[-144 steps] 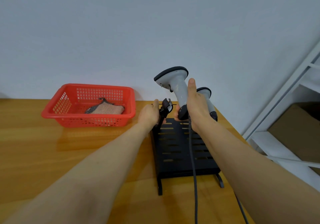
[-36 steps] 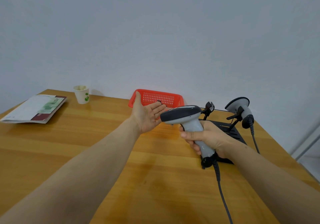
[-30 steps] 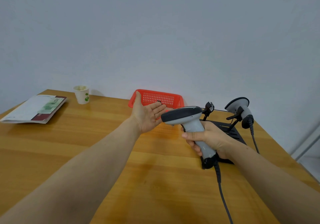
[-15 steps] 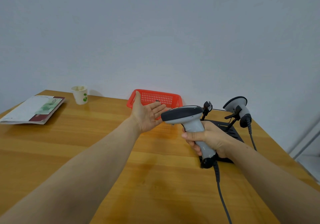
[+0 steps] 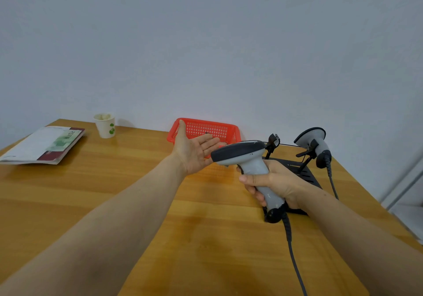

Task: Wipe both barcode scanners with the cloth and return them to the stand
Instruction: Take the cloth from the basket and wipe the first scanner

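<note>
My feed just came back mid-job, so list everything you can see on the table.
held scanner: one, grey with dark head, above the table, cabled
second scanner: one, grey and dark, in the stand's right clip
stand: one, black, right side of table; left clip empty
basket: one, red, by the wall
cloth: not visible from here
paper cup: one, white with green print, far left
booklets: thin stack, white, green, dark red, left edge
table: one, wooden
left hand: open, palm showing, in front of the basket
right hand: grips the held scanner's handle
</note>
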### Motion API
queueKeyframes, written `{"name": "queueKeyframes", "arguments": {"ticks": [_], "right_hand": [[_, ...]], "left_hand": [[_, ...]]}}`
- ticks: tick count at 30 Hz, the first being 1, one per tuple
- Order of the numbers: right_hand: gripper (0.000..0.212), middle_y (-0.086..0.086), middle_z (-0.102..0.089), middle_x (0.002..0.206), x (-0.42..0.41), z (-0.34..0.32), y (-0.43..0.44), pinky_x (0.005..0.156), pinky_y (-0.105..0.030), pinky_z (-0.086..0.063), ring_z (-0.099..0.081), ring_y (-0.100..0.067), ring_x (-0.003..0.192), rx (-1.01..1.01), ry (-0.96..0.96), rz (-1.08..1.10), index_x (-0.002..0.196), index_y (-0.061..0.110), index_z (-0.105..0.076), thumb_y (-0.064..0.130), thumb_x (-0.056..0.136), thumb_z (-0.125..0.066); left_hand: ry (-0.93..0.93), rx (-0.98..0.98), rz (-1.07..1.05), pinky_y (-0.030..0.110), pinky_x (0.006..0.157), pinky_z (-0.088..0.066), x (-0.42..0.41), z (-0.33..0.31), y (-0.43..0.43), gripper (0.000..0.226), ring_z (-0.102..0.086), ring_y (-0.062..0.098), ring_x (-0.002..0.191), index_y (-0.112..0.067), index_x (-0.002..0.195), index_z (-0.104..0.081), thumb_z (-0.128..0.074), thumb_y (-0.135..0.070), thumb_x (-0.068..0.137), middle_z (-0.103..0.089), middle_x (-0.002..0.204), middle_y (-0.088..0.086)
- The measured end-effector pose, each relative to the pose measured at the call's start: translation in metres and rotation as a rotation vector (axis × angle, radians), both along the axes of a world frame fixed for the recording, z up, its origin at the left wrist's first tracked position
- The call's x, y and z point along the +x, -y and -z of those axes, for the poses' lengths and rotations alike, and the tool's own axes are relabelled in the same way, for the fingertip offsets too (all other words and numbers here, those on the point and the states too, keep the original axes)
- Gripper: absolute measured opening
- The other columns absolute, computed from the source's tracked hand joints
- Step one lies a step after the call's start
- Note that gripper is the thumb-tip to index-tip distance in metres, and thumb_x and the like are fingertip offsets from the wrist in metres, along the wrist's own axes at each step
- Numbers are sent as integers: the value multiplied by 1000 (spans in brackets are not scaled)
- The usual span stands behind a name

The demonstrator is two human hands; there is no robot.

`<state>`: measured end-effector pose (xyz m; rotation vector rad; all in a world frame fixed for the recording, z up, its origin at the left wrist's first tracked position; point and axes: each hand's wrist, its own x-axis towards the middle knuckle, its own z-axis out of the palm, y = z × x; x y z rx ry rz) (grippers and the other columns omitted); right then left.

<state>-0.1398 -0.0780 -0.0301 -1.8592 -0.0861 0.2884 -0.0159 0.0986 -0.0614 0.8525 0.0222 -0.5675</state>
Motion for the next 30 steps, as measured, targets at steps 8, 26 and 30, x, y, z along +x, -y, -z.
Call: {"name": "queueKeyframes", "arguments": {"ticks": [8, 26, 30], "right_hand": [[27, -6, -51, 51, 1, 0, 1, 43, -24, -42, -45, -15, 39, -21, 1, -9, 63, 7, -55, 21, 80, -70], [36, -14, -62, 64, 5, 1, -4, 40, -23, -43, -49, -15, 39, 49, -42, 111, 87, 5, -56, 30, 69, -75], [46, -15, -63, 68, 18, -2, -7, 40, -23, -44, -48, -17, 43, 231, -120, 262, 103, 4, -55, 42, 80, -66]], "left_hand": [[-5, -3, 1, 46, 81, -49, -4, -2, 0, 102, -58, 30, 113, -7, 143, -40, -18, -84, 79, -56, 135, 12], [-1, 154, -100, 42, 94, -47, -1, 5, -6, 82, -59, 30, 109, -7, 126, -55, -30, -74, 86, -63, 120, 15], [21, 295, -147, 36, 85, -49, -2, 10, -14, 51, -64, 25, 96, -4, 115, -61, -44, -45, 91, -67, 106, 13]]}}
